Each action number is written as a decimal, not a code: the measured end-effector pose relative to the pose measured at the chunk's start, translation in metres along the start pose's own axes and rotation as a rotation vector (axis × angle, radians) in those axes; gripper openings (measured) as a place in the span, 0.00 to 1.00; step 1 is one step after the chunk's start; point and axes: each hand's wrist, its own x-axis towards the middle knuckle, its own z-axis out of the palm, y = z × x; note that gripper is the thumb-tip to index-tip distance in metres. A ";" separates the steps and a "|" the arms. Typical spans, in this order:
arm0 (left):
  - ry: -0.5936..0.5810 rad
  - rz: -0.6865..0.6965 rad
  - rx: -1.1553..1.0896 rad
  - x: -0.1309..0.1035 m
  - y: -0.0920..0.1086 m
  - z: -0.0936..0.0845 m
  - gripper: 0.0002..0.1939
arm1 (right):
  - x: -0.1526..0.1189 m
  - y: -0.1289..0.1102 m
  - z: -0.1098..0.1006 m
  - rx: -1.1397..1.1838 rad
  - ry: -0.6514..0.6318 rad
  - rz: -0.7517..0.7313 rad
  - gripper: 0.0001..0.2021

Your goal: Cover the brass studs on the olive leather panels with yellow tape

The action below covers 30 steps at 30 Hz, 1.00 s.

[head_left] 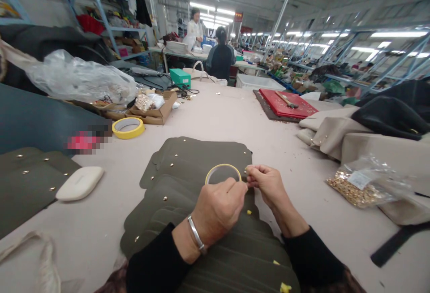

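My left hand (223,205), with a silver bracelet at the wrist, is closed round a roll of yellow tape (223,166). Just right of it, my right hand (267,183) pinches something small at its fingertips, too small to make out. Both hands are above a stack of dark olive panels (198,149) with gold studs. Small yellow scraps (285,287) lie on the panels. The left palm and part of the tape roll are hidden.
At left are another yellow tape roll (128,128), a cream oval case (80,183) and a cardboard box (157,113). At right lie a red board (285,103) with a hammer and a bag of gold pieces (358,187). Two people are further back.
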 end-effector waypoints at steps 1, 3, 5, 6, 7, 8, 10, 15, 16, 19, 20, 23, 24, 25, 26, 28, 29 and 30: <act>-0.048 -0.023 0.007 0.000 0.001 0.001 0.11 | 0.006 0.002 -0.006 0.007 -0.010 0.041 0.14; -0.196 -0.088 0.050 0.001 0.002 0.006 0.09 | 0.016 0.007 -0.019 -0.023 -0.067 0.085 0.15; -0.363 -0.143 0.103 0.003 0.000 0.011 0.07 | 0.022 0.012 -0.027 -0.089 -0.101 0.083 0.16; -0.432 -0.159 0.120 0.003 -0.001 0.014 0.06 | 0.024 0.014 -0.029 -0.136 -0.101 0.066 0.15; -0.482 -0.167 0.130 0.004 -0.002 0.016 0.06 | 0.026 0.017 -0.030 -0.190 -0.101 0.041 0.15; -0.514 -0.170 0.134 0.005 -0.002 0.018 0.06 | 0.027 0.018 -0.030 -0.246 -0.104 0.013 0.15; -0.536 -0.171 0.134 0.005 -0.002 0.020 0.06 | 0.028 0.021 -0.029 -0.361 -0.111 -0.052 0.14; -0.542 -0.170 0.116 0.006 0.000 0.019 0.06 | 0.027 0.023 -0.025 -0.709 -0.108 -0.308 0.10; -0.542 -0.169 0.111 0.006 0.000 0.018 0.06 | 0.027 0.023 -0.024 -0.765 -0.097 -0.362 0.10; -0.540 -0.168 0.103 0.007 -0.001 0.017 0.06 | 0.027 0.023 -0.021 -0.871 -0.072 -0.460 0.09; -0.542 -0.167 0.102 0.006 -0.001 0.017 0.06 | 0.027 0.024 -0.020 -0.891 -0.070 -0.475 0.09; -0.533 -0.171 0.101 0.006 -0.002 0.018 0.07 | 0.028 0.025 -0.018 -0.930 -0.074 -0.503 0.09; -0.527 -0.174 0.101 0.005 -0.003 0.019 0.07 | 0.029 0.025 -0.018 -0.938 -0.062 -0.508 0.09; -0.519 -0.183 0.102 0.005 -0.003 0.019 0.07 | 0.030 0.025 -0.019 -0.941 -0.042 -0.506 0.09; -0.512 -0.195 0.102 0.005 -0.004 0.020 0.07 | 0.031 0.025 -0.021 -0.935 -0.022 -0.493 0.11; -0.510 -0.229 0.097 0.005 -0.005 0.020 0.07 | 0.032 0.023 -0.027 -0.882 0.006 -0.442 0.23; -0.508 -0.246 0.092 0.005 -0.006 0.020 0.07 | 0.032 0.022 -0.031 -0.839 0.010 -0.424 0.28; -0.503 -0.260 0.084 0.006 -0.007 0.020 0.08 | 0.032 0.021 -0.035 -0.795 0.013 -0.426 0.29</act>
